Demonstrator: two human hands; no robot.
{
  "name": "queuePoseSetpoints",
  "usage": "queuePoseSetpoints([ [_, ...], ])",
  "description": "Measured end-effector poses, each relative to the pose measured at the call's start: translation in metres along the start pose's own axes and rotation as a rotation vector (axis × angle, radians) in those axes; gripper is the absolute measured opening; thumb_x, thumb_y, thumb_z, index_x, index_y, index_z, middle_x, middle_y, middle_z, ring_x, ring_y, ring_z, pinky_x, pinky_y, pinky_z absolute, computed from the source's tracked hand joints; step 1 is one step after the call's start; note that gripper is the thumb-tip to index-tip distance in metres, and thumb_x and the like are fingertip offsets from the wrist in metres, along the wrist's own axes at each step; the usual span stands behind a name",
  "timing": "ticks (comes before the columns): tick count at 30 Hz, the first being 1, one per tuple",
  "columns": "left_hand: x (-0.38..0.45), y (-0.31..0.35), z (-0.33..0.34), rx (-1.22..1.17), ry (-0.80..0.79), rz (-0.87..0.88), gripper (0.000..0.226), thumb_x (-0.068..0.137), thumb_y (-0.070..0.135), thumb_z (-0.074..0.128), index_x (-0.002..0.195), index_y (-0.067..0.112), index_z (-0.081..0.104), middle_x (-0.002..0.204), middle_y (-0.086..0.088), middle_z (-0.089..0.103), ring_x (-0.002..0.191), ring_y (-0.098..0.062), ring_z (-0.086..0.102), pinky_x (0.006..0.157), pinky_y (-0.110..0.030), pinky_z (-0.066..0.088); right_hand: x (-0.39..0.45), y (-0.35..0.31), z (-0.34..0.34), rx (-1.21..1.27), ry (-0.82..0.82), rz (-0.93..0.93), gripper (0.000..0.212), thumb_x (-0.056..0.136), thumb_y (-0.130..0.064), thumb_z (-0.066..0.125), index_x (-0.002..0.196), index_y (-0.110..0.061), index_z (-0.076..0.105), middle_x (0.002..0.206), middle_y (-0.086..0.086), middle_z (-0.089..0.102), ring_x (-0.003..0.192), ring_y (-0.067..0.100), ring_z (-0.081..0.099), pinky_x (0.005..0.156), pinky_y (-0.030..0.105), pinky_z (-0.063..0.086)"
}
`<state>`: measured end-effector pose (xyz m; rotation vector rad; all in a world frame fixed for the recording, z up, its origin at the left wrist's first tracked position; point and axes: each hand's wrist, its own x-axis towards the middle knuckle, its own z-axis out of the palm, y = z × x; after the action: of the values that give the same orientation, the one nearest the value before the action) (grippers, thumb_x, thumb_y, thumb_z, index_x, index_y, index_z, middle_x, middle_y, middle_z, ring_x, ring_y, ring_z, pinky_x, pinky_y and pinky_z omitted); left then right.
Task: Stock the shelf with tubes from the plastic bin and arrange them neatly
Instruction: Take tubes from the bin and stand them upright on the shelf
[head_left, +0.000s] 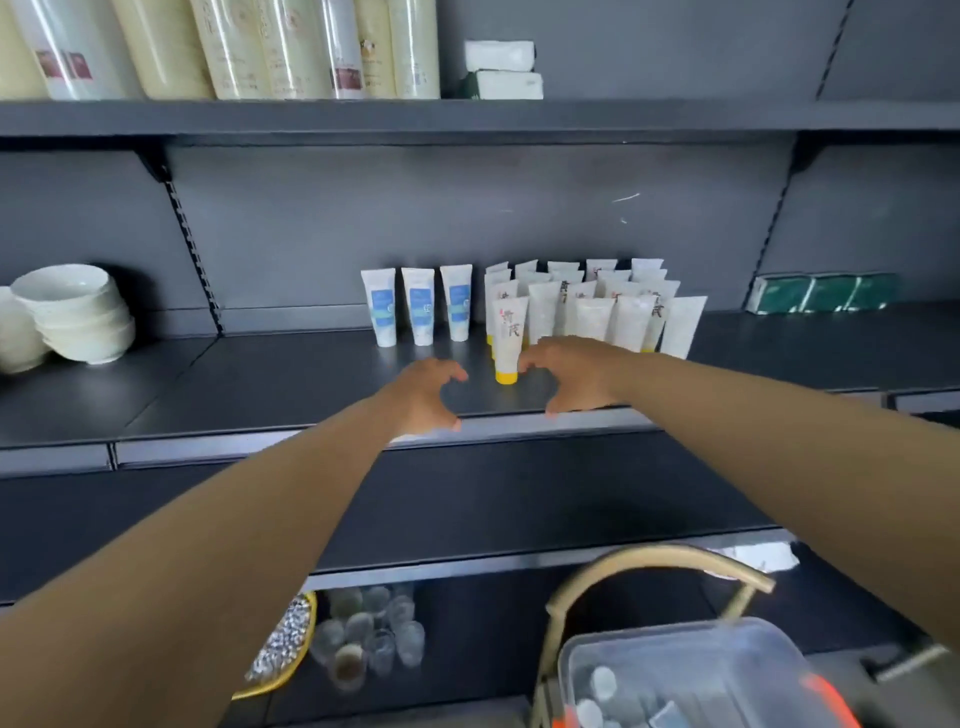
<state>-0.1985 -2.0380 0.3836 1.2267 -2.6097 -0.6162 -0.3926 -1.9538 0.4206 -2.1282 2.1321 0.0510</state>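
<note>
Fingers (530, 358) of our right hand (571, 376) curl apart beside a white tube (508, 338) w/ yellow cap and dark lettering, standing cap-down near the shelf (311, 384) front; contact unclear. Left hand (423, 397) fingers spread, empty, just left. Behind: more matching tubes (597, 306), three blue-label tubes (418, 306). Plastic bin (691, 670) sits below at right.

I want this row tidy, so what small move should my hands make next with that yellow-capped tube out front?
Probably close the right hand on the front tube and slide it back. It stands on its yellow cap, apart and ahead of the white tube cluster. Both hands are open; the left hand is beside it.
</note>
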Motion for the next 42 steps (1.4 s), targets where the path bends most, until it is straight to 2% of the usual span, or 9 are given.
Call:
queuePoseSetpoints([
  [6, -0.044, 0.041, 0.093, -0.071, -0.134, -0.004, 0.067, 0.078, 0.014, 0.074, 0.137, 0.019, 0.043, 0.140, -0.004, 0.041, 0.130, -0.021, 0.041, 0.104, -0.031, 0.034, -0.094, 0.043, 0.062, 0.029, -0.107, 0.113, 0.063, 0.081, -0.022, 0.072, 0.135, -0.024, 0.040, 0.135, 0.001, 0.045, 0.120, 0.023, 0.047, 0.096, 0.035, 0.043],
  [9, -0.057, 0.052, 0.154, -0.106, -0.217, 0.001, 0.065, 0.076, 0.014, 0.074, 0.134, 0.021, 0.045, 0.137, -0.004, 0.043, 0.129, -0.019, 0.041, 0.103, -0.028, 0.034, -0.129, 0.075, 0.102, 0.034, -0.175, 0.165, 0.062, 0.080, -0.021, 0.071, 0.134, -0.026, 0.040, 0.131, -0.001, 0.045, 0.109, 0.019, 0.049, 0.079, 0.025, 0.039],
  [12, -0.068, 0.064, 0.215, -0.113, -0.289, 0.012, 0.062, 0.075, 0.013, 0.075, 0.131, 0.019, 0.049, 0.131, -0.003, 0.048, 0.121, -0.019, 0.048, 0.099, -0.027, 0.038, -0.157, 0.109, 0.143, 0.036, -0.247, 0.214, 0.056, 0.079, -0.020, 0.072, 0.127, -0.027, 0.043, 0.114, -0.003, 0.048, 0.090, 0.014, 0.053, 0.065, 0.021, 0.036],
  [14, -0.073, 0.069, 0.254, -0.114, -0.341, 0.002, 0.055, 0.074, 0.013, 0.075, 0.124, 0.017, 0.054, 0.125, 0.000, 0.053, 0.112, -0.017, 0.054, 0.095, -0.027, 0.045, -0.168, 0.136, 0.174, 0.026, -0.299, 0.231, 0.058, 0.077, -0.019, 0.071, 0.127, -0.025, 0.044, 0.114, -0.002, 0.049, 0.099, 0.017, 0.055, 0.069, 0.023, 0.037],
  [16, -0.076, 0.071, 0.294, -0.129, -0.373, -0.017, 0.051, 0.074, 0.017, 0.075, 0.121, 0.018, 0.056, 0.125, 0.005, 0.051, 0.114, -0.015, 0.054, 0.095, -0.025, 0.044, -0.174, 0.162, 0.204, 0.035, -0.351, 0.245, 0.061, 0.077, -0.018, 0.071, 0.131, -0.025, 0.043, 0.119, -0.001, 0.051, 0.099, 0.017, 0.052, 0.075, 0.024, 0.041],
  [19, -0.080, 0.073, 0.355, -0.163, -0.421, -0.087, 0.058, 0.076, 0.018, 0.072, 0.129, 0.021, 0.049, 0.133, 0.005, 0.046, 0.124, -0.013, 0.045, 0.098, -0.020, 0.036, -0.175, 0.198, 0.250, 0.032, -0.443, 0.218, 0.062, 0.079, -0.019, 0.071, 0.133, -0.022, 0.042, 0.128, 0.001, 0.049, 0.111, 0.019, 0.052, 0.088, 0.028, 0.044],
  [23, -0.077, 0.076, 0.438, -0.192, -0.474, -0.180, 0.060, 0.080, 0.015, 0.067, 0.135, 0.020, 0.043, 0.140, 0.004, 0.040, 0.126, -0.013, 0.042, 0.100, -0.020, 0.036, -0.165, 0.236, 0.321, 0.038, -0.548, 0.142, 0.068, 0.079, -0.022, 0.073, 0.137, -0.021, 0.038, 0.136, 0.002, 0.045, 0.123, 0.021, 0.047, 0.100, 0.033, 0.041],
  [33, -0.047, 0.078, 0.577, -0.205, -0.486, -0.318, 0.059, 0.078, 0.019, 0.071, 0.131, 0.020, 0.045, 0.138, 0.002, 0.042, 0.126, -0.015, 0.040, 0.100, -0.022, 0.033, -0.131, 0.274, 0.474, 0.152, -0.676, -0.001, 0.067, 0.077, -0.017, 0.072, 0.135, -0.023, 0.039, 0.123, 0.002, 0.048, 0.114, 0.021, 0.050, 0.085, 0.029, 0.042],
  [42, -0.031, 0.063, 0.620, -0.186, -0.485, -0.404, 0.059, 0.077, 0.014, 0.074, 0.129, 0.017, 0.047, 0.134, -0.003, 0.047, 0.121, -0.019, 0.044, 0.098, -0.026, 0.040, -0.120, 0.289, 0.524, 0.213, -0.716, 0.021, 0.070, 0.079, -0.022, 0.071, 0.140, -0.022, 0.036, 0.128, 0.003, 0.046, 0.118, 0.021, 0.048, 0.094, 0.031, 0.044],
])
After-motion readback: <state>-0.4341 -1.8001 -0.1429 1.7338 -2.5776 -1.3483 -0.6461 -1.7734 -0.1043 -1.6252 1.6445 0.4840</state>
